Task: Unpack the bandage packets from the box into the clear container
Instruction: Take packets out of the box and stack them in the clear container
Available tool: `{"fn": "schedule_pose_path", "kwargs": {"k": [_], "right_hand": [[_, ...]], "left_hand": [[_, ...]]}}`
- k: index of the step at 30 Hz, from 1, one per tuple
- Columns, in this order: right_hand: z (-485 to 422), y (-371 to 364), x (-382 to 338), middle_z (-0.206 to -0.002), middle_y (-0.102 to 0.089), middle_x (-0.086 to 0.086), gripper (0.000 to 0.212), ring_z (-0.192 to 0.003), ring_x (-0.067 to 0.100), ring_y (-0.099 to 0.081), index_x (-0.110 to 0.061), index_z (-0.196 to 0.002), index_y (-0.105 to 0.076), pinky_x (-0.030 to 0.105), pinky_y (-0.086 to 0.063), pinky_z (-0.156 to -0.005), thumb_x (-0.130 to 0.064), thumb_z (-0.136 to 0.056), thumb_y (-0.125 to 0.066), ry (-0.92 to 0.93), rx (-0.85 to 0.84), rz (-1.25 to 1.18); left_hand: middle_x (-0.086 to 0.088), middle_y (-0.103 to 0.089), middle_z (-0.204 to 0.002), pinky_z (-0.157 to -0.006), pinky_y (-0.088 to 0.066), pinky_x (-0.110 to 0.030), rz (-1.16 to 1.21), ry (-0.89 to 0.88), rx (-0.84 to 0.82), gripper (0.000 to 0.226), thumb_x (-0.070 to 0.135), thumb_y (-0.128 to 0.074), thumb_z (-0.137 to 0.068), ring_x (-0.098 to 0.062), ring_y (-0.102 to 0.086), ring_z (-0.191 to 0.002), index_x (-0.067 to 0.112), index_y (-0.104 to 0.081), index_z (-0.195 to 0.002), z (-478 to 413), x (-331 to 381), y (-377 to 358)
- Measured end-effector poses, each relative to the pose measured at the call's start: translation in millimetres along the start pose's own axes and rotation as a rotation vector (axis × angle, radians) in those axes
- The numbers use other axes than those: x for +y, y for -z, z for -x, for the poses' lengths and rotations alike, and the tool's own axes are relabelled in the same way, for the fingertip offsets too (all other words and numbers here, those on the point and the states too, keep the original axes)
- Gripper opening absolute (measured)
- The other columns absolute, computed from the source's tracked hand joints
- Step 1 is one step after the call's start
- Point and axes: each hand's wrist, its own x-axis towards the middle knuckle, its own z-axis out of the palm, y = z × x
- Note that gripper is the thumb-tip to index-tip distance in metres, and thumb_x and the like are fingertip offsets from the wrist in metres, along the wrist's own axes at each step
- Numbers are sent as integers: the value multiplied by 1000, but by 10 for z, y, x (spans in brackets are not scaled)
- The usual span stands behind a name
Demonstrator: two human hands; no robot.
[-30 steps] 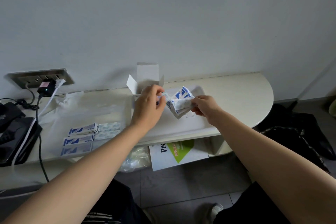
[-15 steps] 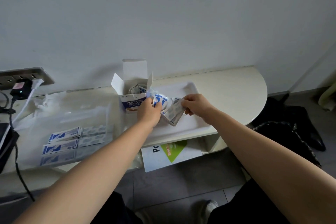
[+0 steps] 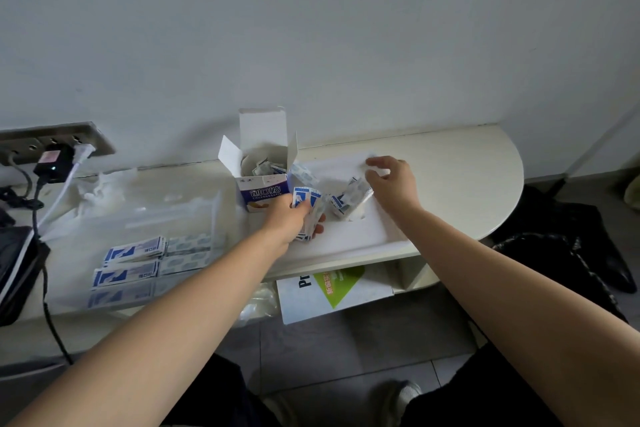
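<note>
The light is dim, cool and even, with only soft, faint shadows. Right of the box [image 3: 263,180] the shelf top [image 3: 450,166] is brightest, and below the box the floor [image 3: 346,350] lies dark. Far from the box, straight lines bow with wide-angle distortion. Detail is slightly soft throughout.

At frame centre the left hand [image 3: 289,217] grips fanned bandage packets [image 3: 305,199] just beside the open box [image 3: 265,189], the right hand [image 3: 393,182] hovers loose-fingered over a second bunch [image 3: 348,201], and stacked packets [image 3: 133,251] lie in the clear container [image 3: 194,210] at left.

box [image 3: 264,193]: 创口贴 | white carton [image 3: 334,296]: "Pr", remainder cut off
</note>
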Motion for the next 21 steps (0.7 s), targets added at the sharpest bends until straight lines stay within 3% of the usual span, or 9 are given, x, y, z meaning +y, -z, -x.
{"fn": "schedule_pose_path", "kwargs": {"k": [4, 7, 9, 13, 16, 18, 21], "right_hand": [[114, -65, -149, -100, -61, -3, 18, -76, 8, -56, -17, -105, -68, 17, -43, -66, -23, -91, -58, 111, -159, -17], [180, -141, -220, -81, -63, -1, 23, -59, 9, -47, -10, -105, -68, 20, -40, -55, -27, -90, -62, -16, -462, 14], [222, -183, -231, -67, -54, 3, 22, -52, 11, -39, -3, -100, -69, 19, -34, -47, -22, -90, -64, -67, -560, -23], [248, -231, -217, -60, -50, 6, 17, -49, 11, -41, 3, -93, -67, 20, -36, -48, -14, -87, -67, -107, -509, -77], [261, -241, -210, -60, -54, 6, 17, -50, 12, -45, 4, -93, -67, 22, -42, -52, -12, -86, -68, -173, -487, -142], [273, -245, -200, -60, -56, 5, 17, -48, 10, -46, 2, -94, -69, 20, -42, -52, -13, -86, -69, -190, -499, -143], [276, -235, -181, -61, -57, 5, 18, -49, 9, -47, 2, -97, -70, 19, -43, -53, -13, -86, -69, -185, -510, -148]], "left_hand": [[-16, -65, -87, -46, -53, -26, 60, 24, -14, 15, 10, -42, -102, -16, -66, -49, 7, -56, -106, 19, 3, -33], [-13, -68, -85, -54, -56, -31, 118, 62, -28, 15, 12, -44, -101, -21, -68, -56, 10, -59, -100, 33, 4, -34], [-12, -68, -82, -56, -56, -32, 174, 85, -34, 14, 12, -46, -100, -24, -67, -58, 10, -59, -97, 28, -6, -34], [-13, -67, -82, -62, -54, -35, 176, 87, -48, 15, 16, -48, -100, -27, -64, -66, 7, -59, -106, 4, -28, -38], [-10, -67, -85, -56, -54, -29, 74, 58, -98, 15, 13, -61, -93, -22, -63, -65, 9, -57, -106, 23, -31, -45], [-13, -66, -89, -55, -53, -28, -26, 34, -106, 27, 7, -67, -86, -21, -62, -64, 5, -56, -111, 11, -64, -53], [-20, -68, -101, -69, -55, -37, -83, -7, -79, 32, 4, -68, -84, -25, -64, -73, 3, -58, -114, -18, -97, -50]]}}
